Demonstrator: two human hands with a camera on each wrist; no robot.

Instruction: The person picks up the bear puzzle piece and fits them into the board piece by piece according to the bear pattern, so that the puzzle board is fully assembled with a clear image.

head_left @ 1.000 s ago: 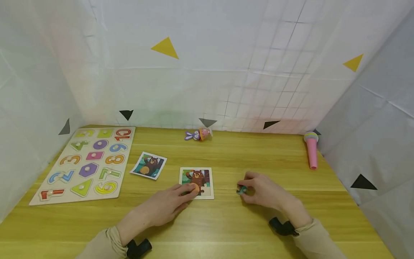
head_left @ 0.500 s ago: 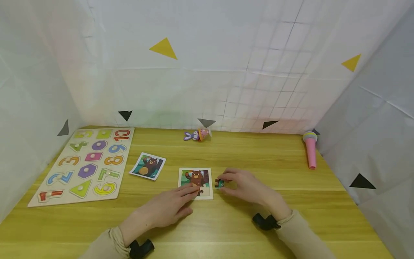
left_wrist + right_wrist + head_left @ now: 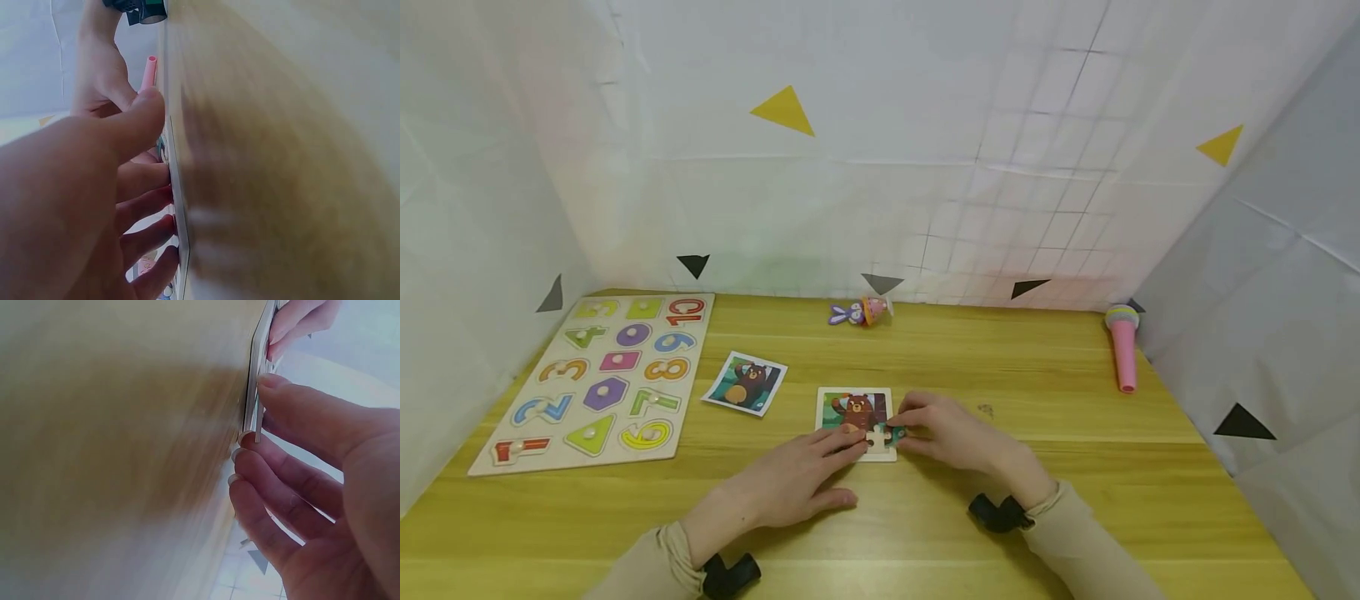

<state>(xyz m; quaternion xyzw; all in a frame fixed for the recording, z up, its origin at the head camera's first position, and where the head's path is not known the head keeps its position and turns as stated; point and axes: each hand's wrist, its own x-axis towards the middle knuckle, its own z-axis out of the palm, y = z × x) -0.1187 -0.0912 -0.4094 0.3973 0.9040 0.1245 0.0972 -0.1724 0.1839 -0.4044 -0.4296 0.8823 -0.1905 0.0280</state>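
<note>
A small framed jigsaw puzzle (image 3: 856,408) of a brown bear lies flat on the table, its bare wooden backing showing at the lower right. Spread fingers of my left hand (image 3: 778,479) rest on its lower left part, covering some of the picture. At the puzzle's right edge, my right hand (image 3: 951,435) pinches a teal jigsaw piece (image 3: 898,433) between thumb and fingers. The right wrist view has this piece (image 3: 259,425) edge-on, overlapping the frame's rim. In the left wrist view, the fingertips touch the puzzle frame (image 3: 180,212).
Left of the puzzle lies a matching bear picture card (image 3: 747,383). Beyond it is a wooden number-and-shape peg board (image 3: 613,392). A purple rabbit toy (image 3: 859,312) lies near the back wall, and a pink toy microphone (image 3: 1123,348) at the far right.
My right hand has moved left with the jigsaw piece, from the table at the right to the puzzle's right edge. My left hand's fingers have flattened slightly on the puzzle.
</note>
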